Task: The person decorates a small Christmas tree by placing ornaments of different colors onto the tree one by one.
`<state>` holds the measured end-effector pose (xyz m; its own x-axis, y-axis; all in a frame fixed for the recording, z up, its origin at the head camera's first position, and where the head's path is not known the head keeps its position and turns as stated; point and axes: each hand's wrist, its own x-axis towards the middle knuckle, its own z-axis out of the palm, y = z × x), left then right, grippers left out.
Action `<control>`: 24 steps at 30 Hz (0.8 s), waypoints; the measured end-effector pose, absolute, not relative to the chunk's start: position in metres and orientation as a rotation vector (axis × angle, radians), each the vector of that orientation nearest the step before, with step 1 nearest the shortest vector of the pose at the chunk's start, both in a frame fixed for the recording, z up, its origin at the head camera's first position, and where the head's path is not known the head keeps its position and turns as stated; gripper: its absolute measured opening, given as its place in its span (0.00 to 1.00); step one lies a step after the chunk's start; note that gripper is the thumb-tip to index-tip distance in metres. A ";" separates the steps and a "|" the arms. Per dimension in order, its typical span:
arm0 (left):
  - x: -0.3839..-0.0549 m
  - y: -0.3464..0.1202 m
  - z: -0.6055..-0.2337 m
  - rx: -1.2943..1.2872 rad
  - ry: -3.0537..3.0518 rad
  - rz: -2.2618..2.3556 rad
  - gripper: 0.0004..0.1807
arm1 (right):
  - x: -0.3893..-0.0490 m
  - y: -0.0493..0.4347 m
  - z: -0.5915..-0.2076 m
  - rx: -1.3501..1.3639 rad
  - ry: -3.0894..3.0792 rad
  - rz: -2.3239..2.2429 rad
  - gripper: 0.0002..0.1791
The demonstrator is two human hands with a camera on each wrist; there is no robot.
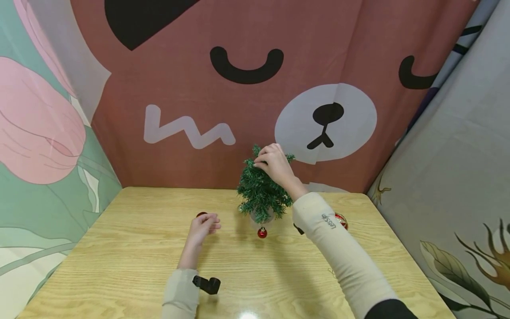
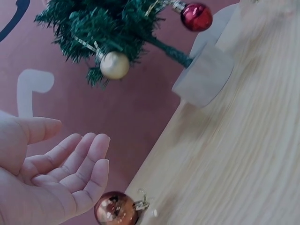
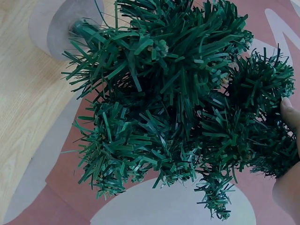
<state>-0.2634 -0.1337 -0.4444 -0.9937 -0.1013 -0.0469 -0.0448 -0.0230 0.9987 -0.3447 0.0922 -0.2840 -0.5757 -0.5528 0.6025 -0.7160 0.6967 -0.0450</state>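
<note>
A small green artificial Christmas tree [image 1: 259,190] stands in a pale round pot [image 2: 206,75] near the table's back edge. High on the tree, my right hand [image 1: 275,163] pinches a branch; in the right wrist view the thumb [image 3: 290,115] lies against the needles, the other fingers mostly cut off. A red ball ornament [image 1: 262,232] hangs low at the front, and a pearly ball [image 2: 115,65] hangs from another branch. Left of the tree, my left hand [image 1: 203,228] is raised, palm exposed and fingers loosely bent, holding nothing. Behind it lies a shiny coppery-red ball [image 2: 115,209].
On the wooden table [image 1: 131,248], a red striped ball [image 1: 341,220] is partly hidden behind my right sleeve [image 1: 338,239]. A small gold-coloured item [image 1: 331,271] peeks out beside that sleeve. A printed bear curtain [image 1: 191,168] hangs right behind the table.
</note>
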 end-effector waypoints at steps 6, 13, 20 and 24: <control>-0.266 -0.147 -0.445 0.200 -2.127 -2.223 0.13 | -0.345 0.092 -0.285 0.963 -2.340 0.393 0.06; -0.269 -0.156 -0.447 0.302 -2.044 -2.212 0.15 | -0.345 0.093 -0.285 0.963 -2.345 0.398 0.05; -0.272 -0.161 -0.452 0.528 -2.012 -1.980 0.14 | -0.345 0.093 -0.285 0.969 -2.332 0.393 0.06; -0.274 -0.165 -0.456 0.605 -2.050 -1.946 0.17 | -0.346 0.092 -0.285 0.971 -2.328 0.397 0.06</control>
